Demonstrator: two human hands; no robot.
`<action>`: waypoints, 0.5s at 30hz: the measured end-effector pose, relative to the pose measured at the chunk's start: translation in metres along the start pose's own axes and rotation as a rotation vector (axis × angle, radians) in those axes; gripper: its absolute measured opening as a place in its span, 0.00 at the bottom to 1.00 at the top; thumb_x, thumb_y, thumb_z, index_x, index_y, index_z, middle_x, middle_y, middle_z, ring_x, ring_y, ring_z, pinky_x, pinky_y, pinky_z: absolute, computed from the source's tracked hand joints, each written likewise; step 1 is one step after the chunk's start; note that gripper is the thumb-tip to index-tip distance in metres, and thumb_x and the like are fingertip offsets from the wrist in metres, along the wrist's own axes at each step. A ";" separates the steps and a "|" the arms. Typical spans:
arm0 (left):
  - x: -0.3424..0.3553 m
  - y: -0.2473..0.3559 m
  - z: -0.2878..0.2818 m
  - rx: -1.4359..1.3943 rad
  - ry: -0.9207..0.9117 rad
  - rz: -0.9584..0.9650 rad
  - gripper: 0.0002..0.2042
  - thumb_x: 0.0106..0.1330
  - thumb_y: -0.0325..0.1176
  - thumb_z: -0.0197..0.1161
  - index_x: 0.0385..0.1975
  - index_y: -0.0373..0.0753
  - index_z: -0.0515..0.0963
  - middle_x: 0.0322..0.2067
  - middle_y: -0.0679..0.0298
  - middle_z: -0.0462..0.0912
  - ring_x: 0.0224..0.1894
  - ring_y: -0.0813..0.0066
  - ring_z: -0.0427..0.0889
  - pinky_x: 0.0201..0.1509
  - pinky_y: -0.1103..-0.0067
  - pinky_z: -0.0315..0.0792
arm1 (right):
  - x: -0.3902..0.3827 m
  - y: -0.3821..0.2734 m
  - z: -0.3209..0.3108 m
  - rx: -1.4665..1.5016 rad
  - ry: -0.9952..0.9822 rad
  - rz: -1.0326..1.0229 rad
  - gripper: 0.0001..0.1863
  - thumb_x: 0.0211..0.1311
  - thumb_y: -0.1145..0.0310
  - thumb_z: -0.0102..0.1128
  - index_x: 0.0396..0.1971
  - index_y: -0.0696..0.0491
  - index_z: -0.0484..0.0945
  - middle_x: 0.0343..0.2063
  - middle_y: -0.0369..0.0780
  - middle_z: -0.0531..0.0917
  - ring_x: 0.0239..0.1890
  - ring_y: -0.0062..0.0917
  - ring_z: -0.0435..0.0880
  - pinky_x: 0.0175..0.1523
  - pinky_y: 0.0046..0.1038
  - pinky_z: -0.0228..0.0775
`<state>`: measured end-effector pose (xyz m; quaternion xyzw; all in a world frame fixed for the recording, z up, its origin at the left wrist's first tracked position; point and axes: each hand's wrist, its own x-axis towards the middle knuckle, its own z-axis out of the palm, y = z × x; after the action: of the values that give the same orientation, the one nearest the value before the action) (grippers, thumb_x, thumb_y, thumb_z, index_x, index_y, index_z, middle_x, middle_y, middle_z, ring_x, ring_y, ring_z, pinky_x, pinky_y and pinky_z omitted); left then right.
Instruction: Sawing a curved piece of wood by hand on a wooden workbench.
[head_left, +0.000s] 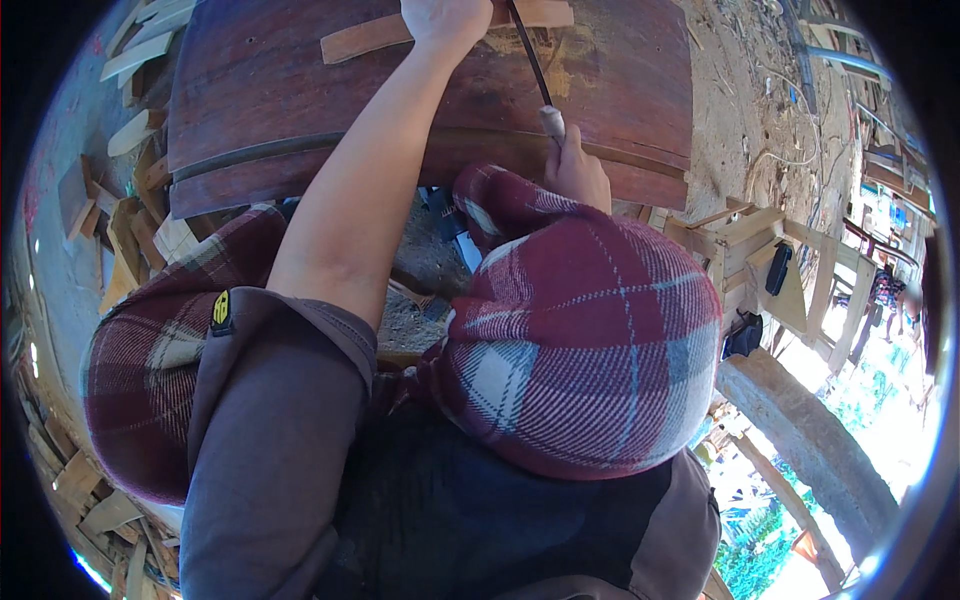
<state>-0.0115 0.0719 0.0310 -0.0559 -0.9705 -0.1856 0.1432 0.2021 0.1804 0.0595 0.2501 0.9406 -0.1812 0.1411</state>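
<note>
At the top edge, my left hand (448,18) bears down on a curved piece of wood (368,40) that lies across a dark reddish-brown wooden bench (270,100). Its fingertips are cut off by the frame. Right of it, my right hand (580,175) is closed around the pale handle of a file (530,55). The file's long, thin, dark blade points up and away, crossing the wood near my left hand; its far end is out of view. Yellowish sawdust (575,75) is scattered on the bench under and beside the blade.
Wood offcuts (130,230) lie heaped along the left side. To the right stands a wooden frame (760,240) with a dark object on it, near a curved grey slab (810,430). My knees, in plaid cloth (590,340), are close below the bench. A person (885,300) is far right.
</note>
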 end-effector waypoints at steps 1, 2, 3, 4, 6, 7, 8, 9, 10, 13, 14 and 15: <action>0.000 -0.001 0.000 -0.014 -0.007 -0.011 0.13 0.59 0.31 0.50 0.37 0.29 0.75 0.44 0.49 0.71 0.49 0.55 0.71 0.54 0.66 0.64 | 0.004 -0.005 -0.003 0.004 0.023 -0.039 0.13 0.68 0.59 0.44 0.42 0.54 0.65 0.29 0.58 0.81 0.34 0.56 0.80 0.37 0.53 0.69; 0.003 0.000 0.000 -0.032 -0.010 -0.020 0.13 0.59 0.31 0.49 0.38 0.28 0.75 0.44 0.49 0.71 0.49 0.55 0.71 0.54 0.66 0.64 | 0.012 -0.010 -0.004 0.007 0.051 -0.080 0.14 0.68 0.59 0.45 0.42 0.54 0.65 0.28 0.57 0.81 0.33 0.56 0.80 0.37 0.52 0.70; 0.003 0.000 -0.001 -0.035 -0.009 -0.013 0.13 0.59 0.31 0.49 0.38 0.28 0.75 0.44 0.49 0.71 0.49 0.55 0.71 0.54 0.66 0.64 | 0.024 -0.013 -0.002 0.008 0.056 -0.075 0.14 0.68 0.59 0.45 0.42 0.54 0.65 0.28 0.57 0.81 0.33 0.56 0.80 0.37 0.52 0.70; 0.004 -0.001 -0.002 -0.027 -0.041 0.004 0.13 0.59 0.31 0.49 0.38 0.28 0.75 0.44 0.49 0.71 0.49 0.55 0.71 0.54 0.66 0.64 | 0.040 -0.017 0.000 0.002 0.098 -0.159 0.13 0.68 0.59 0.45 0.41 0.55 0.65 0.27 0.56 0.81 0.32 0.54 0.81 0.37 0.52 0.71; 0.007 0.000 -0.004 -0.017 -0.065 0.019 0.13 0.59 0.31 0.49 0.38 0.28 0.75 0.44 0.49 0.71 0.50 0.55 0.71 0.55 0.66 0.64 | 0.059 -0.027 -0.001 -0.004 0.142 -0.250 0.13 0.67 0.60 0.45 0.39 0.55 0.64 0.25 0.56 0.81 0.31 0.53 0.82 0.37 0.51 0.72; 0.006 0.001 -0.004 -0.034 -0.061 -0.014 0.13 0.59 0.31 0.49 0.38 0.28 0.75 0.44 0.49 0.71 0.49 0.55 0.71 0.54 0.65 0.64 | 0.064 -0.033 -0.003 -0.013 0.146 -0.247 0.13 0.67 0.60 0.45 0.39 0.56 0.64 0.25 0.56 0.81 0.31 0.53 0.82 0.37 0.51 0.72; 0.006 0.002 -0.004 -0.052 -0.056 -0.047 0.13 0.59 0.31 0.50 0.38 0.28 0.75 0.43 0.49 0.71 0.49 0.54 0.71 0.54 0.65 0.64 | 0.066 -0.037 -0.004 -0.024 0.151 -0.244 0.13 0.67 0.61 0.46 0.39 0.56 0.64 0.25 0.56 0.81 0.31 0.53 0.82 0.37 0.51 0.73; 0.007 0.002 -0.005 -0.051 -0.054 -0.046 0.13 0.59 0.31 0.50 0.38 0.28 0.75 0.43 0.49 0.71 0.49 0.54 0.71 0.54 0.65 0.64 | 0.066 -0.038 -0.003 -0.023 0.153 -0.245 0.13 0.67 0.61 0.46 0.39 0.56 0.64 0.25 0.56 0.81 0.31 0.53 0.82 0.37 0.51 0.73; 0.005 0.003 -0.006 -0.044 -0.058 -0.052 0.13 0.58 0.31 0.50 0.38 0.28 0.75 0.43 0.49 0.71 0.48 0.54 0.71 0.54 0.65 0.65 | 0.062 -0.036 0.000 0.010 0.163 -0.243 0.13 0.67 0.61 0.45 0.39 0.56 0.64 0.25 0.56 0.81 0.31 0.53 0.82 0.37 0.51 0.73; 0.004 0.003 -0.006 -0.052 -0.043 -0.099 0.13 0.58 0.30 0.50 0.38 0.28 0.74 0.42 0.49 0.71 0.48 0.54 0.72 0.54 0.67 0.65 | 0.036 -0.029 0.004 0.062 0.146 -0.178 0.14 0.67 0.60 0.46 0.41 0.55 0.65 0.26 0.57 0.81 0.32 0.55 0.81 0.37 0.52 0.71; 0.005 0.001 -0.006 -0.069 -0.023 -0.138 0.13 0.58 0.30 0.51 0.37 0.28 0.74 0.42 0.49 0.72 0.47 0.54 0.72 0.54 0.67 0.66 | 0.026 -0.025 0.004 0.080 0.122 -0.114 0.14 0.67 0.59 0.46 0.43 0.54 0.66 0.26 0.58 0.80 0.32 0.56 0.80 0.38 0.53 0.70; 0.004 -0.001 -0.006 -0.064 -0.018 -0.142 0.13 0.58 0.30 0.51 0.37 0.28 0.74 0.42 0.49 0.72 0.47 0.54 0.72 0.54 0.67 0.66 | 0.014 -0.018 0.007 0.082 0.120 -0.121 0.14 0.67 0.59 0.46 0.43 0.54 0.66 0.26 0.58 0.80 0.32 0.56 0.80 0.38 0.53 0.70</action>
<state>-0.0141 0.0686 0.0367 0.0066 -0.9668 -0.2258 0.1191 0.1824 0.1683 0.0535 0.2089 0.9526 -0.2122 0.0629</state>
